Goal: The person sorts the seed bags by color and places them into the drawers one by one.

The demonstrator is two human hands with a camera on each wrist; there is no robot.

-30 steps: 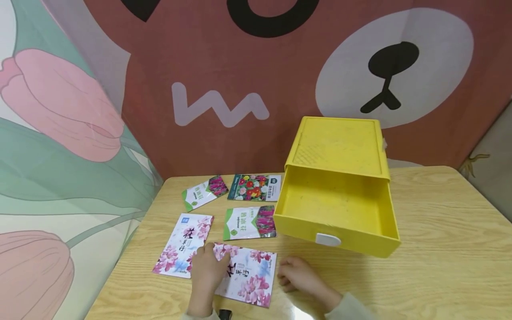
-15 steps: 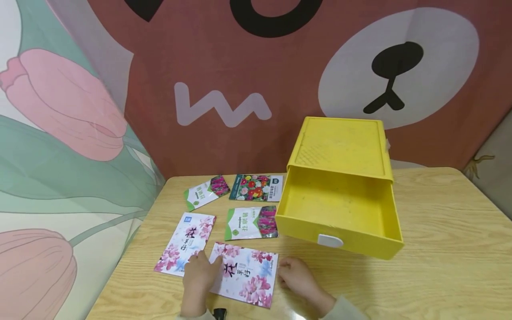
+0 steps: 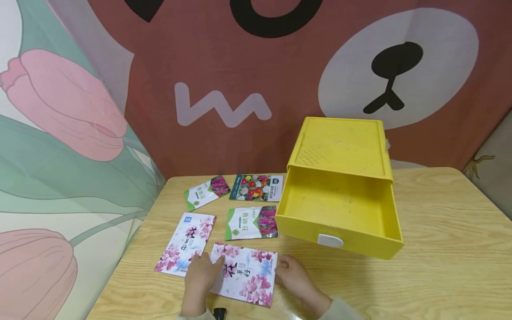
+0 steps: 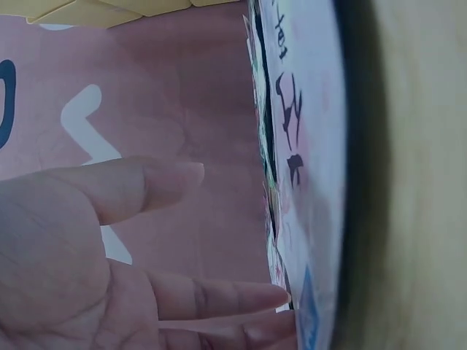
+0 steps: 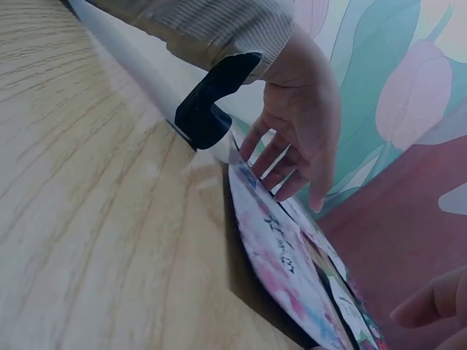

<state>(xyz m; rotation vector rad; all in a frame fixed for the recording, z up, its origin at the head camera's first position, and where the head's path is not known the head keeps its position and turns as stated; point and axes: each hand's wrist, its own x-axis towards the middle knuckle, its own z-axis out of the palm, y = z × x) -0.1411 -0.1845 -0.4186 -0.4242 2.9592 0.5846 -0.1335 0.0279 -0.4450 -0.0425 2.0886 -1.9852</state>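
Observation:
A flat white packet with pink blossoms (image 3: 250,273) lies near the table's front. My left hand (image 3: 202,271) rests at its left edge, fingers fairly straight and thumb apart from them; in the left wrist view the fingertips (image 4: 270,295) reach the packet's edge. At the right edge is my right hand (image 3: 294,276), its fingers loosely bent beside or touching the packet; its thumb (image 5: 430,302) stands clear in the right wrist view. A second blossom packet (image 3: 186,244) lies to the left, partly behind my left hand.
Behind are two green-and-white flower packets (image 3: 250,223) (image 3: 206,192) and a dark-edged flower packet (image 3: 256,187). A yellow drawer box (image 3: 340,146) stands at right, its drawer (image 3: 360,242) pulled out. A printed bear cloth (image 3: 224,151) hangs behind the wooden table (image 3: 452,249).
My left hand has moved slightly left and lower over the blossom packet. My right hand has come closer to the packet's right edge, and its fingers have loosened a little.

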